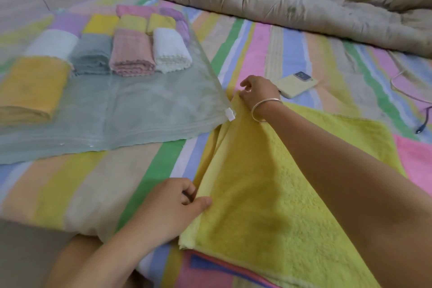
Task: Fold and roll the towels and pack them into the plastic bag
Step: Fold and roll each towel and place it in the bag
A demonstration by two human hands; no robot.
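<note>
Stripes of pink, green, blue and yellow ran across the cotton bed sheet that carried everything. Near its front right corner we saw a fluffy lime-yellow terry towel, its left side lifted off the sheet and its right part lying flat. The left hand gripped the towel's near left edge, thumb on top and fingers curled beneath. The right hand (a silver bangle sat on its wrist) pinched the towel's far left corner between thumb and bent fingers, holding it raised.

Toward the left edge of the sheet lay a clear zip-top plastic bag, flat, its white slider just beside the raised corner. Inside it we saw rolled towels packed in rows at the far end: orange-yellow, grey, pink and white in front, with yellow, lilac and pink ones behind.

A pale yellow phone lay face down just beyond the right hand. A rumpled beige quilt lay bunched along the far edge, and a thin cable trailed near the right edge.
</note>
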